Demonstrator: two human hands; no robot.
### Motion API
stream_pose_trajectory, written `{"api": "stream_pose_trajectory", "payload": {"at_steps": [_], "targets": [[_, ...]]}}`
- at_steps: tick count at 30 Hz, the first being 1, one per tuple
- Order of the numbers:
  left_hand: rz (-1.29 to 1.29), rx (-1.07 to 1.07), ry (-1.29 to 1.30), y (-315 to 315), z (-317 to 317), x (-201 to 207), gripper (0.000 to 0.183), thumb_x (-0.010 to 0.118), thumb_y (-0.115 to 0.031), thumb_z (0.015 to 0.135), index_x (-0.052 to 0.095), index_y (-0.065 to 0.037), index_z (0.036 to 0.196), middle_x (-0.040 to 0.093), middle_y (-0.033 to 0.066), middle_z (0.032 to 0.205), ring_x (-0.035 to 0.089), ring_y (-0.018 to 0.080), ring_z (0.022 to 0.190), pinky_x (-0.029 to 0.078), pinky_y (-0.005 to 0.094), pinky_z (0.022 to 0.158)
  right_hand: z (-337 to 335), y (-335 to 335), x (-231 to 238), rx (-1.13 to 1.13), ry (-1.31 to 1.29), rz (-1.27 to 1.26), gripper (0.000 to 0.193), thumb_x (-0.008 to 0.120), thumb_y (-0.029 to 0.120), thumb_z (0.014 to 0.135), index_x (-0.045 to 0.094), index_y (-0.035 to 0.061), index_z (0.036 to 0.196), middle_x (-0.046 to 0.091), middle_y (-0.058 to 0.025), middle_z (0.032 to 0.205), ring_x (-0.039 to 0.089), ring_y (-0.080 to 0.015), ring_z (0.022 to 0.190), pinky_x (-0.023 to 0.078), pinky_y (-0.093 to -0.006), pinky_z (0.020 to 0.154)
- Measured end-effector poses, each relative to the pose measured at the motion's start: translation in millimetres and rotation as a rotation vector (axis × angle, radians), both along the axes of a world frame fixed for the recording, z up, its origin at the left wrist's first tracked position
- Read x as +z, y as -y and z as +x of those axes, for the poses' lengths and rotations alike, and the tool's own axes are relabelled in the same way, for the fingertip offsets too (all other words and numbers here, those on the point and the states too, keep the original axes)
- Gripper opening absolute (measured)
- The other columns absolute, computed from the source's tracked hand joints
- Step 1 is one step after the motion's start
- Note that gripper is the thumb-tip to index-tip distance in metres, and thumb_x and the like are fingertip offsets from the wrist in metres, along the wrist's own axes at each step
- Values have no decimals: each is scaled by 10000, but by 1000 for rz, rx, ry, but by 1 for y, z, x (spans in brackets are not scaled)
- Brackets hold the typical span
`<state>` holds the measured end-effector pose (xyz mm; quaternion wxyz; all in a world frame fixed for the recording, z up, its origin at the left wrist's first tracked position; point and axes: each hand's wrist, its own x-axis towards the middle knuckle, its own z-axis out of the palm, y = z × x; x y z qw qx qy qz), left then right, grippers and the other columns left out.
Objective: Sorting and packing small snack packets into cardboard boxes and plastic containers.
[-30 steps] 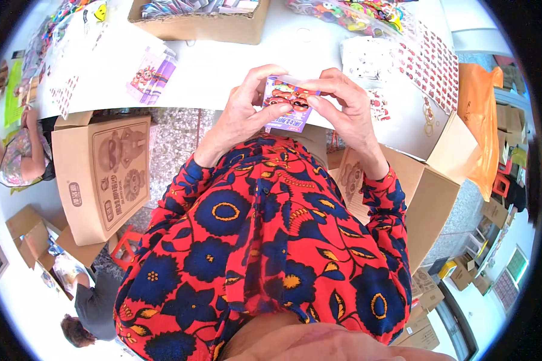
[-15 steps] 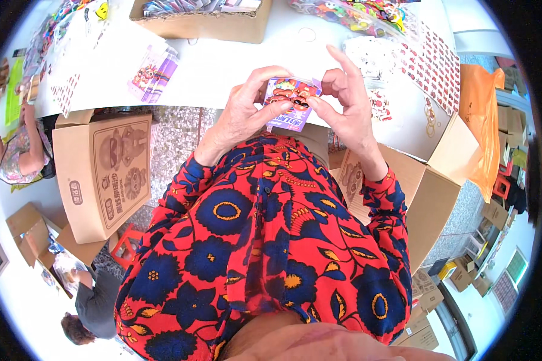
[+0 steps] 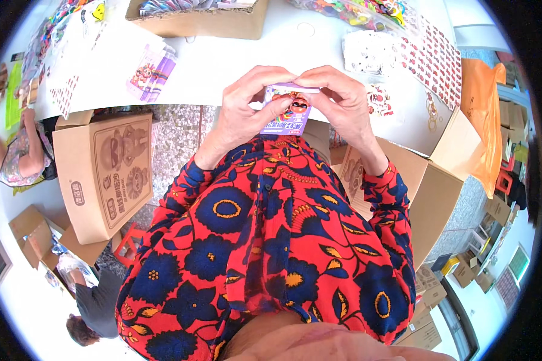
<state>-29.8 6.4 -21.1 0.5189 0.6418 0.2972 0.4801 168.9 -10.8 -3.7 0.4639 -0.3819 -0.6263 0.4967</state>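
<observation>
A small purple printed box (image 3: 288, 120) with a cartoon figure on it is held between my two hands, just over the table's near edge. My left hand (image 3: 242, 108) is closed round its left side, with the thumb pressed on the front. At the box's upper right, my right hand (image 3: 341, 101) grips with bent fingers and thumb. The fingers of both hands meet along the top edge, at a pale flap. Part of the box's sides is hidden behind my fingers. Several flat purple cartons (image 3: 153, 73) lie on the white table (image 3: 217, 66) to the left.
Behind stands an open carton (image 3: 199, 23) full of small packets. To the right are sticker sheets (image 3: 433, 66), clear packets (image 3: 367, 51) and rubber bands (image 3: 432, 111). Large cardboard boxes flank me, left (image 3: 102, 174) and right (image 3: 442, 198). Two other people are at the left.
My right hand's raised fingers have come down onto the box's top edge, beside the left hand's fingers. The box's upper flap now looks folded over.
</observation>
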Motion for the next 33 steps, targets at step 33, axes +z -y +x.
{"api": "stream_pose_trajectory", "payload": {"at_steps": [33], "targets": [[-328, -109, -187, 49, -32, 0, 204, 642, -74, 860, 616, 5, 1046, 665, 43, 843, 610, 73, 742, 496, 212, 629, -13, 34, -2, 112, 216, -412, 138, 632, 33, 854, 667, -13, 979, 680, -36, 882, 613, -64, 797, 513, -209, 717]]}}
